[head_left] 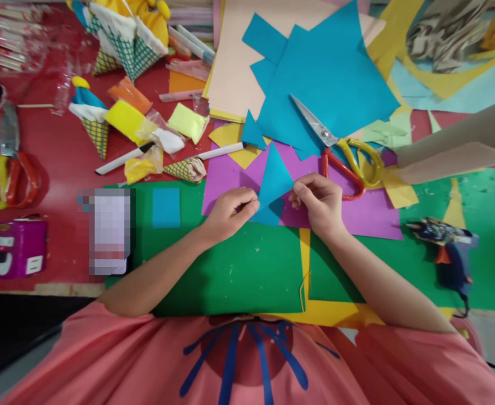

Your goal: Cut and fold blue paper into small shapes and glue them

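My left hand [230,211] and my right hand [320,201] both pinch a blue paper triangle [273,180], which I hold just above a purple sheet [357,216]. The left fingers grip its lower left edge, the right fingers its right corner. A folded flap of the same blue paper hangs below the triangle. Green sheets [239,270] lie under my forearms. A small blue square [166,207] rests on the green to the left of my left hand.
Scissors with yellow and red handles [344,154] lie on a large blue sheet [327,73] behind my hands. A glue gun [450,250] sits at the right. Paper cones [93,121], markers [123,158], another pair of scissors [7,169] and a purple box [15,247] crowd the red table at left.
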